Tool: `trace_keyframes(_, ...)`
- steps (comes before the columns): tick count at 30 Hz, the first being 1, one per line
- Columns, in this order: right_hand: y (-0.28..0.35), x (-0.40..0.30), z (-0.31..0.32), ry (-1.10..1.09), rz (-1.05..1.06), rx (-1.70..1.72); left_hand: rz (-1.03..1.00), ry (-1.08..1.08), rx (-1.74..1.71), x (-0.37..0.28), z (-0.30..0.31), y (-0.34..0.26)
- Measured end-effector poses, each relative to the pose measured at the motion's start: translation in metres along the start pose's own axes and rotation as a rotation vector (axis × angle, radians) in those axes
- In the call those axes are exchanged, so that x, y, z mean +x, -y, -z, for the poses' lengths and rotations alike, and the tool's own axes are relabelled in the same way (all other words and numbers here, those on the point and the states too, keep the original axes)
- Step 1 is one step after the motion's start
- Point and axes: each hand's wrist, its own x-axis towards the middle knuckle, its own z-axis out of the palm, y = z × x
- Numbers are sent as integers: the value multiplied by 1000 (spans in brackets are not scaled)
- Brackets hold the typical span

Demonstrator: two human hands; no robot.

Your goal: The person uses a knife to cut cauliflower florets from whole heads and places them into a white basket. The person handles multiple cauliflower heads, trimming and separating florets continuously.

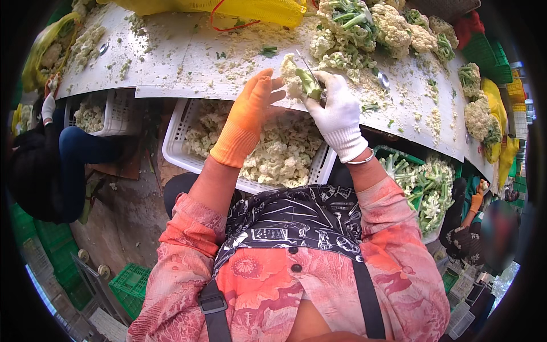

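My left hand [245,117], in an orange glove, has its fingers apart and nothing in its palm. Its fingertips come close to a cauliflower piece [292,78] with a pale green stem; whether they touch it is unclear. My right hand [335,109], in a white glove, grips a knife whose thin blade [306,64] points up and left. The cauliflower piece sits against that hand's thumb and the blade. Below my hands, a white plastic crate [174,143] holds many cut cauliflower florets [282,158].
A white tabletop [162,64] strewn with crumbs carries cauliflower heads [389,28] and a yellow mesh bag [265,10]. Stems and leaves [431,188] fill a container at my right. Co-workers sit at left [38,171] and right [470,239]. A green crate [130,284] stands on the floor behind.
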Motion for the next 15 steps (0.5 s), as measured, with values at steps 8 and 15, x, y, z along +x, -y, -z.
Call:
trace_keyframes(8, 44, -21, -7, 325, -571, 625, 29, -94, 185, -7, -6, -6)
trace_keyframes(15, 17, -20, 5, 432, -150, 220, -111, -158, 364, -3, 21, -10)
